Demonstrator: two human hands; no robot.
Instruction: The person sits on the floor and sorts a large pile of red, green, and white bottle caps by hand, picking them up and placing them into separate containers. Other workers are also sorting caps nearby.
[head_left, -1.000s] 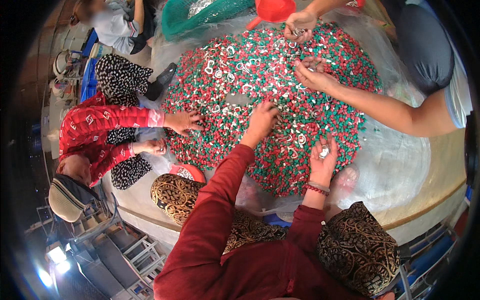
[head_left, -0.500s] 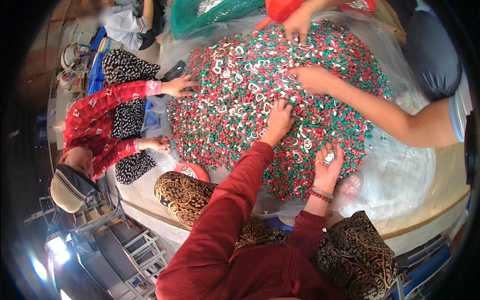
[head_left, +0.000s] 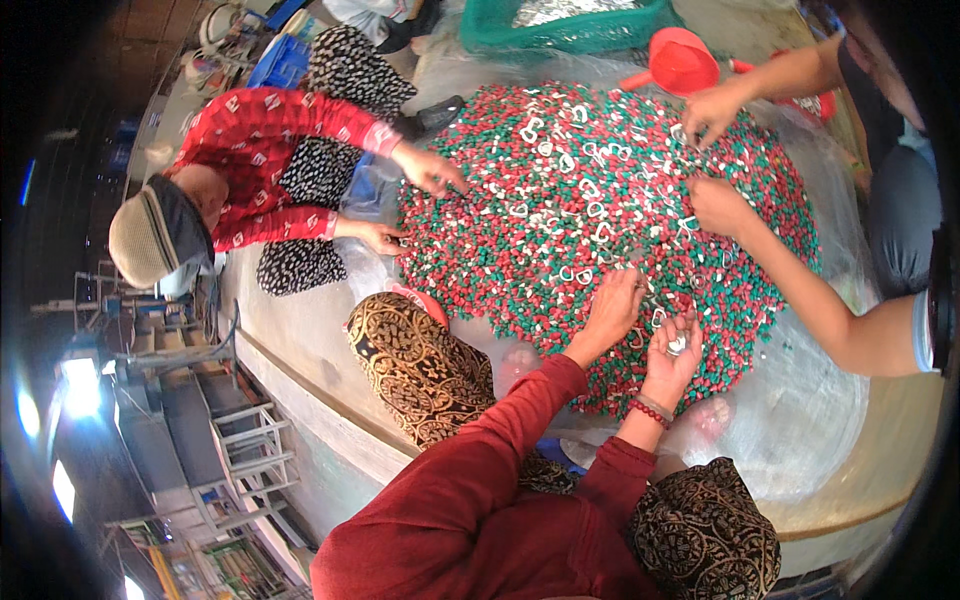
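A wide pile of small red, green and white pieces (head_left: pixel 500 170) lies before me, with white ring-shaped pieces (head_left: pixel 596 209) scattered over it. My left hand (head_left: pixel 612 305), in a dark red sleeve, is over the near part of the pile with its fingertips pinched together; whatever they hold is too small to make out. Just right of it, my right hand (head_left: pixel 670 362) is turned palm up, its fingers curled around a few white pieces (head_left: pixel 676 345). Beaded bracelets circle that wrist.
A co-worker's hand (head_left: pixel 428 170) works at the pile's left; other people's hands (head_left: pixel 722 207) reach in from the right. Clear plastic sheeting (head_left: pixel 800 425) lies under the pile. Beyond it are a green mesh basket (head_left: pixel 570 35) and a red scoop (head_left: pixel 684 62).
The view has shifted, so the pile sits farther right and lower. My left hand has drawn back from the pile's middle toward my right hand, which still cups white pieces.
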